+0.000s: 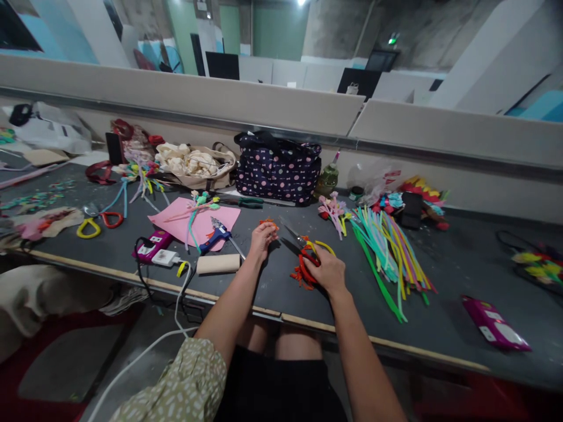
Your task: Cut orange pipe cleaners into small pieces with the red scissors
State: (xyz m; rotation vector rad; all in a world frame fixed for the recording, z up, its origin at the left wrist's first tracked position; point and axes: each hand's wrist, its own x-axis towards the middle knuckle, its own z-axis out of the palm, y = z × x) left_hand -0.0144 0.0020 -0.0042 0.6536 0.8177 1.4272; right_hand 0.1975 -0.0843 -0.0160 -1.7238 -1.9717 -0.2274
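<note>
My right hand (pixel 329 271) is closed around the handles of a pair of scissors (pixel 299 239) with one yellow and one red loop. The blades stand apart and point up and left, toward my other hand. Between the pinched fingers of my left hand (pixel 262 239) is a small orange fuzzy piece (pixel 269 222), partly hidden by the fingertips. A gap separates it from the scissor tips. Beneath the scissors and beside my right hand lies a heap of red-orange fuzzy pieces (pixel 299 275).
Pipe cleaners (pixel 391 246) in several colours lie to the right. Left of my arms are a cardboard tube (pixel 219 264), a blue glue gun (pixel 215 235), pink paper (pixel 178 212) and a purple power strip (pixel 153 245). A dark patterned bag (pixel 278 170) stands behind. Another person's leg (pixel 57 293) shows lower left.
</note>
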